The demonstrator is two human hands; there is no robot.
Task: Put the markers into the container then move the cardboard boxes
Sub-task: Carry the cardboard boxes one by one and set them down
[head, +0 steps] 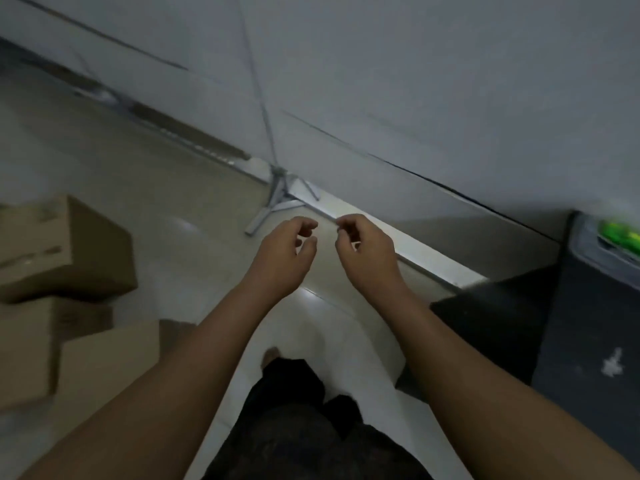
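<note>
Both my arms reach forward over the pale tiled floor. My left hand [285, 252] and my right hand [365, 252] hover side by side, fingers loosely curled and apart, holding nothing. Brown cardboard boxes lie stacked on the floor at the left: a top box [65, 247], one below it [31, 351] and a nearer one [107, 372]. At the right edge a dark container or cabinet [595, 323] has something bright green [621, 237] on top; blur hides what it is. No marker is clearly visible.
A grey tripod stand [277, 199] rests on the floor against the white wall [415, 81] straight ahead. A pale baseboard [415, 247] runs along the wall. My dark trousers [304, 427] and one foot show below.
</note>
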